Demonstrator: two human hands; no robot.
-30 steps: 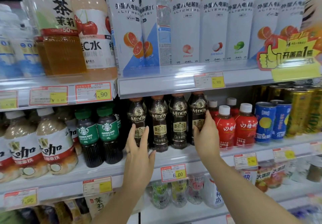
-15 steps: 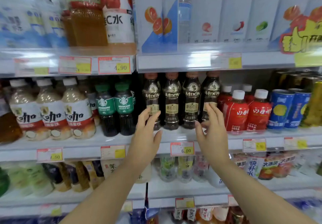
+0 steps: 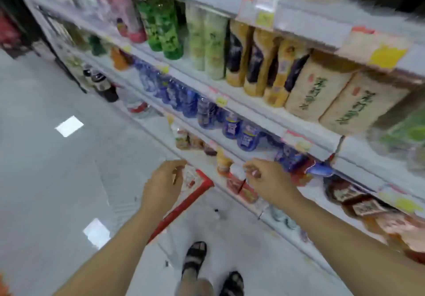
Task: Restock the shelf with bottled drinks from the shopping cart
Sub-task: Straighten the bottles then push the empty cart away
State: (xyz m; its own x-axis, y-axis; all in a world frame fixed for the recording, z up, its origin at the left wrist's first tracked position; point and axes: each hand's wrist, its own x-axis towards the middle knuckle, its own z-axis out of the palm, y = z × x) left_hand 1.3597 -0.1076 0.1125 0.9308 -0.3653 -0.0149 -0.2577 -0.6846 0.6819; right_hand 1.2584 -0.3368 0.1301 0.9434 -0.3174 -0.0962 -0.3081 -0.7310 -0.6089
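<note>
Our left hand (image 3: pixel 163 187) and right hand (image 3: pixel 269 181) hang loosely curled, seemingly empty. Reaching hastily, we might topple the low bottles (image 3: pixel 224 163).

White shelf tiers (image 3: pixel 264 111), green bottles (image 3: pixel 161 24), beige tea bottles (image 3: pixel 322 90), blue bottles (image 3: pixel 207 111) below, red-rimmed cart (image 3: pixel 184 203) on grey floor (image 3: pixel 46 180)

Shelf (image 3: pixel 310 27) right, cart (image 3: pixel 182 207) before it, floor (image 3: pixel 46 180) left

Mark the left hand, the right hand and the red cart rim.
left hand (image 3: pixel 163 181): head view, back of the hand.
right hand (image 3: pixel 271 181): head view, back of the hand.
red cart rim (image 3: pixel 184 206): head view, middle of the red bar.
</note>
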